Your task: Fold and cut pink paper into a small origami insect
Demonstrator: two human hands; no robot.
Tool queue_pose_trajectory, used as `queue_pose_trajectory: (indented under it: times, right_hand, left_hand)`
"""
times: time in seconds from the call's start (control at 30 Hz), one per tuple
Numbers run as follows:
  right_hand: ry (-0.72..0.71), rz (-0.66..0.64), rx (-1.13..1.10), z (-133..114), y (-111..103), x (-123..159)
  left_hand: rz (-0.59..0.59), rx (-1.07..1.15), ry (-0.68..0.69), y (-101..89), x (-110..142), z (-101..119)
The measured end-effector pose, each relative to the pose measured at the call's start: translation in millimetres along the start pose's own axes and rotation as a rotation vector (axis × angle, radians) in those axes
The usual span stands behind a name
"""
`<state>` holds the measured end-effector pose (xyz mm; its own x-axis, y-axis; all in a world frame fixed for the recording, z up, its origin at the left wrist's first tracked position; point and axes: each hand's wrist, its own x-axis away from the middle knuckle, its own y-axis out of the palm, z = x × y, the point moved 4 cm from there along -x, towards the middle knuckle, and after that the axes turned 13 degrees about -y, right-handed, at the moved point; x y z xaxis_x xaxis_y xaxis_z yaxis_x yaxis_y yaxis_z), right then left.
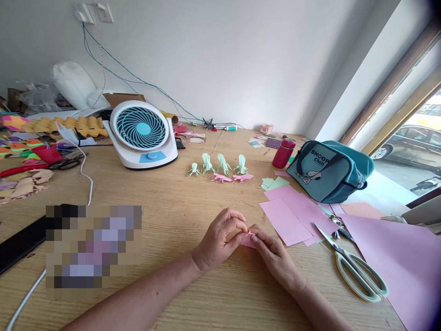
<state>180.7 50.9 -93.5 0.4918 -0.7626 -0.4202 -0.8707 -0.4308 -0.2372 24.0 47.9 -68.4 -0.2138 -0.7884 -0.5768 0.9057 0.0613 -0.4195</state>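
Between my two hands is a small piece of folded pink paper, pinched at its upper part and partly hidden by the fingers. My left hand grips it with thumb and forefinger, the other fingers curled above. From the other side my right hand pinches it, thumb on top. Beyond the hands stand several pale green folded-paper insects in a row. Two pink folded-paper insects lie just in front of them.
Pink paper sheets, green paper pieces and open-bladed scissors lie to the right. Behind them are a blue bag and a red bottle. A fan stands at back left, near a white cable. A blurred patch covers something at left.
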Motion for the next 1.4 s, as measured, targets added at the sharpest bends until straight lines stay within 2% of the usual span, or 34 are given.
queue_pose_trajectory:
  times: [0.17,0.27,0.53,0.77,1.2,1.4]
  right_hand:
    - [0.152,0.043,-0.117,10,-4,3]
    - [0.192,0.061,-0.170,11,-4,4]
    - [0.133,0.037,-0.121,-1,-2,-2]
    - [0.196,0.068,-0.187,12,-4,4]
    - [0.195,0.071,-0.147,7,-2,3]
    - [0.228,0.094,-0.206,17,-3,5]
  left_hand:
    - [-0.069,0.097,-0.047,4.2,0,-3]
    - [-0.077,0.115,-0.092,4.5,-1,-4]
    - [-0.048,0.008,-0.050,3.8,0,-1]
    - [-0.089,0.073,-0.070,6.3,0,-4]
    - [-0.027,0.101,-0.199,8.2,2,2]
    - [-0.092,0.094,-0.371,13.2,-1,-2]
